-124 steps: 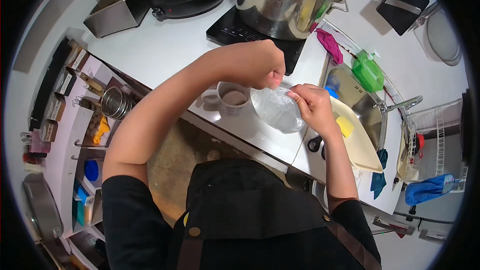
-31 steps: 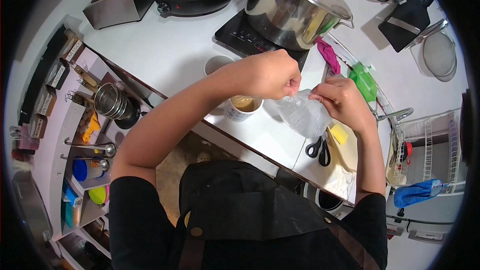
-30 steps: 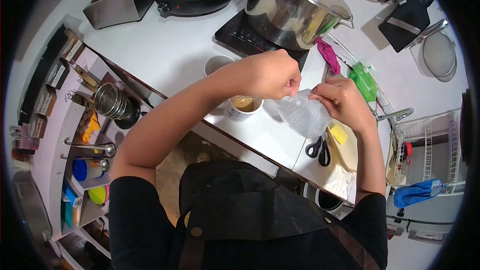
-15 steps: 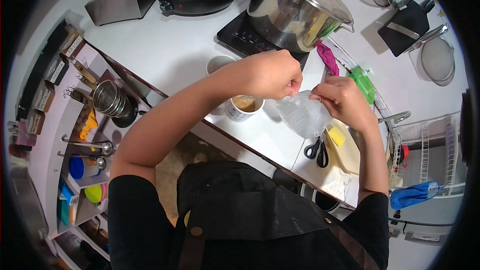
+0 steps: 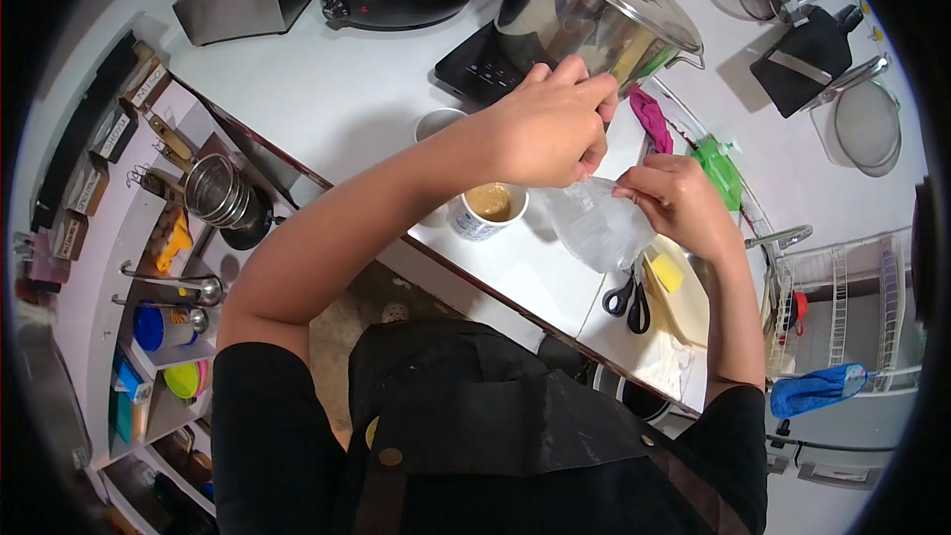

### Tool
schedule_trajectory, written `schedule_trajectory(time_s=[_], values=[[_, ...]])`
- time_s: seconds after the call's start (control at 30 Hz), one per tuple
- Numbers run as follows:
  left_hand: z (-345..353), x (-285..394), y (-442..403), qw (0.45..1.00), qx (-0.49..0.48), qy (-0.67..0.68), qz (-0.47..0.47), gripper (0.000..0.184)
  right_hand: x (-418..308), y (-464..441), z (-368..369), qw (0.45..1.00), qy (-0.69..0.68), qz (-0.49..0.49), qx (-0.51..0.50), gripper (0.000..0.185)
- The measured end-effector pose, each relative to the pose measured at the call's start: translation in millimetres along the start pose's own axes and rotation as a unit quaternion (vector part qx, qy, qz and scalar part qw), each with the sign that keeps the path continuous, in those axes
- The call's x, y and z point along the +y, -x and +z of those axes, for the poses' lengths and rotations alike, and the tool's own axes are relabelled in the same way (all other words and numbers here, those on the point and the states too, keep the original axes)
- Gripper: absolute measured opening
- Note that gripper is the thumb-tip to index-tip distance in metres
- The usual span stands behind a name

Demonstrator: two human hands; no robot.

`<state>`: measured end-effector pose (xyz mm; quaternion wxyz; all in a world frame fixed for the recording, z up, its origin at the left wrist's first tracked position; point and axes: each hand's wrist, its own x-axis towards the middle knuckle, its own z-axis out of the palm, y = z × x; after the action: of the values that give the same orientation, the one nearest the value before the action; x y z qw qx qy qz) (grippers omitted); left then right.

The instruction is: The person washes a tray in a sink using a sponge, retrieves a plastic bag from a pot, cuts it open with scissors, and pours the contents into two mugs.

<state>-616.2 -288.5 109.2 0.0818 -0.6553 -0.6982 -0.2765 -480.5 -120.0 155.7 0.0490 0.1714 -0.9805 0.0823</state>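
Observation:
A clear plastic bag (image 5: 596,228) hangs over the white counter, its top edge between my two hands. My right hand (image 5: 672,200) pinches the bag's top corner. My left hand (image 5: 560,124) is at the other top corner, its thumb and index finger closed on the plastic and its other fingers lifted. A patterned white cup (image 5: 475,228) holding brown liquid (image 5: 488,201) stands left of the bag. Behind my left forearm a second cup (image 5: 439,122) is partly hidden. Black-handled scissors (image 5: 627,303) lie below the bag.
A steel pot (image 5: 584,20) stands on a black induction cooker (image 5: 480,69). The beige tray (image 5: 684,305) bears a yellow sponge (image 5: 667,273). A green bottle (image 5: 717,171) is by the sink tap (image 5: 783,237). Strainers (image 5: 213,190) hang at the left.
Both hands and the bag have shifted rightward from the earliest view, where the cup held little. More recently, my left hand's outer fingers have lifted, and the cup shows more clearly.

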Motion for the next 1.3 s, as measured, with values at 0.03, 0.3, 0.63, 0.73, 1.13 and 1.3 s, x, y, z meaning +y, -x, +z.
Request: schedule_trajectory(time_s=[0.03,0.3,0.63,0.73,1.13,1.3], values=[[0,0,0,1.000,-0.003,-0.001,-0.002,0.003,0,0,0,1.000,-0.002,0.000,0.000,0.013],[2,1,6,0.999,-0.014,0.023,-0.018,0.003,-1,-3,-1,1.000,0.012,-0.006,-0.021,0.014],[3,4,8,0.999,-0.007,0.031,-0.023,0.004,-3,-4,-4,0.998,0.032,-0.020,-0.042,0.013],[4,4,8,0.999,-0.007,0.035,-0.024,0.002,-3,-4,-4,0.998,0.040,-0.020,-0.048,0.013],[2,6,10,0.999,-0.015,0.037,-0.031,0.003,-8,-10,-11,0.997,0.039,-0.027,-0.064,0.013],[3,4,12,0.999,-0.007,0.039,-0.033,0.004,-11,-15,-12,0.997,0.037,-0.032,-0.068,0.012]])
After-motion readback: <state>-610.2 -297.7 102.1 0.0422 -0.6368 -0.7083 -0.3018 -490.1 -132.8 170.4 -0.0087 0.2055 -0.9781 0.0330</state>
